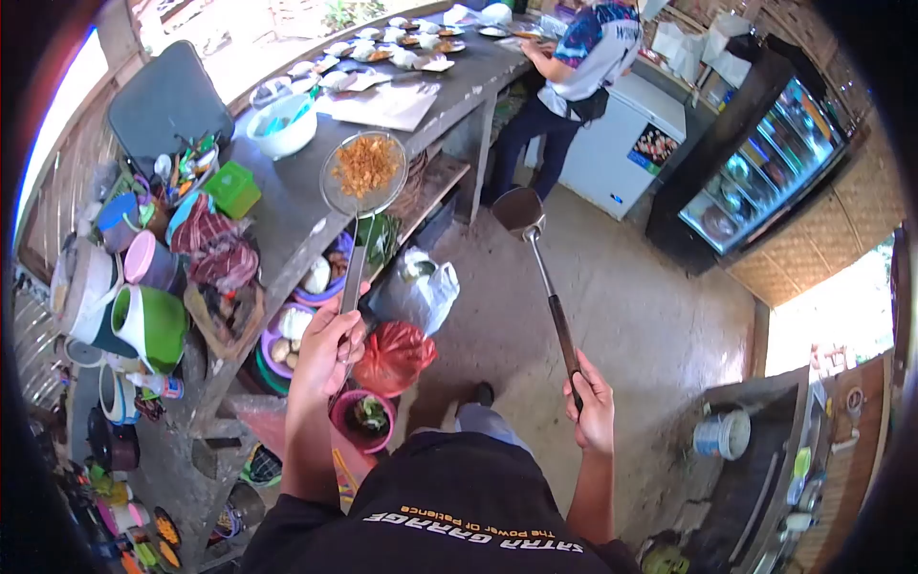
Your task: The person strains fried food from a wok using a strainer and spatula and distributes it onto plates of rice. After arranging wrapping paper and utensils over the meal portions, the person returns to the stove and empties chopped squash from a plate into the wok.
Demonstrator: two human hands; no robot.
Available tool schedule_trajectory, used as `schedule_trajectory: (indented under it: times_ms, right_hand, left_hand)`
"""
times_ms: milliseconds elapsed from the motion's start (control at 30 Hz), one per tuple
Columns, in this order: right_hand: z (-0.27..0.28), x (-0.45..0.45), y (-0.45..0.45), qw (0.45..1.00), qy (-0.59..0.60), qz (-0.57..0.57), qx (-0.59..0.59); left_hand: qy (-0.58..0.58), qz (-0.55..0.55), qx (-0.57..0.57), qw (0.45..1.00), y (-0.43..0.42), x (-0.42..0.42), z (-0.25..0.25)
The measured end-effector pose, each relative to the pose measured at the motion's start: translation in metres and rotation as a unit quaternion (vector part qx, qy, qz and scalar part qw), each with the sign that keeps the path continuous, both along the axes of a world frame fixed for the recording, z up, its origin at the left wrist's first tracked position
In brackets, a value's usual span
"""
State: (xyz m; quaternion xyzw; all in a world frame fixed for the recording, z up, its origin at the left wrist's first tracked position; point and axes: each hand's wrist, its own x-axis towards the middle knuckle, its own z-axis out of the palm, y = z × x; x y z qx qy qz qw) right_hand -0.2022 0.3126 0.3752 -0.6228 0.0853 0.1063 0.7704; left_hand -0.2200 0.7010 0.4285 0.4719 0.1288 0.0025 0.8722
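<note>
Bare forearms [309, 426] reach forward from the black shirt [440, 493], the left hand [331, 342] closed ahead-left of it, the right hand [595, 407] curled shut ahead-right of it.

Raised strainer [361, 207] — fried bits [366, 165], probably

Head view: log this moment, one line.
left hand: grips strainer holding golden-brown bits | right hand: grips spatula | co-worker: at counter

other person [588, 77]: head cut by top edge | fridge contents [751, 167]: blurred | golden bits [365, 165] in strainer [361, 205]: too small to tell
</note>
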Motion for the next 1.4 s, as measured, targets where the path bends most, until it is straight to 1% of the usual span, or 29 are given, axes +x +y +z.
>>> schedule_trajectory:
  times_ms: [100,133,200,367,433,567,600,700,733,833,900,967,1033,1067,1167,1200,1300,1333,1400]
  right_hand:
    - [0.015,0.086,-0.003,0.999,0.019,0.038,-0.019]
    - [0.019,0.109,-0.004,0.998,0.021,0.051,-0.008]
    - [0.023,0.159,0.001,0.997,0.013,0.076,0.013]
    - [0.028,0.272,0.018,0.992,-0.008,0.126,0.012]
    - [0.026,0.320,0.031,0.987,-0.022,0.156,0.015]
    - [0.029,0.418,0.064,0.978,-0.043,0.204,0.002]
    - [0.031,0.443,0.073,0.975,-0.049,0.217,-0.004]
    - [0.041,0.515,0.110,0.966,-0.071,0.243,-0.041]
    - [0.044,0.537,0.123,0.963,-0.080,0.251,-0.057]
    - [0.042,0.603,0.162,0.943,-0.150,0.279,-0.106]
    - [0.038,0.639,0.188,0.921,-0.207,0.290,-0.158]
    - [0.041,0.676,0.218,0.889,-0.286,0.293,-0.203]
    - [0.047,0.711,0.248,0.845,-0.379,0.291,-0.240]
    - [0.052,0.727,0.261,0.844,-0.374,0.310,-0.226]
    - [0.055,0.777,0.304,0.811,-0.414,0.339,-0.237]
    - [0.059,0.792,0.317,0.803,-0.401,0.357,-0.259]
    - [0.053,0.836,0.356,0.768,-0.460,0.369,-0.251]
    - [0.045,0.852,0.367,0.762,-0.481,0.368,-0.227]
    - [0.044,0.876,0.388,0.744,-0.499,0.382,-0.227]
  left_hand:
    - [0.022,0.024,0.011,0.999,-0.015,0.051,0.014]
    - [0.022,0.029,0.008,0.999,-0.018,0.067,0.016]
    - [0.020,0.038,0.014,0.999,-0.018,0.099,0.015]
    - [0.040,0.093,0.035,0.994,-0.023,0.181,0.018]
    - [0.038,0.110,0.029,0.993,-0.014,0.218,0.013]
    - [-0.009,0.104,0.047,0.993,0.010,0.291,-0.002]
    - [0.001,0.120,0.066,0.991,0.015,0.309,-0.001]
    - [0.038,0.179,0.056,0.982,0.032,0.365,0.006]
    - [0.036,0.174,0.059,0.982,0.042,0.380,0.005]
    - [0.068,0.188,0.097,0.975,0.064,0.421,0.006]
    - [0.090,0.184,0.098,0.974,0.082,0.442,0.004]
    - [0.112,0.182,0.115,0.970,0.100,0.461,0.005]
    - [0.138,0.202,0.149,0.958,0.108,0.479,0.013]
    - [0.144,0.207,0.158,0.955,0.115,0.487,0.014]
    - [0.164,0.222,0.178,0.944,0.138,0.511,0.017]
    - [0.172,0.226,0.185,0.941,0.144,0.518,0.019]
    - [0.197,0.238,0.194,0.931,0.163,0.536,0.020]
    - [0.204,0.239,0.187,0.931,0.168,0.543,0.020]
    - [0.215,0.242,0.190,0.927,0.173,0.554,0.025]
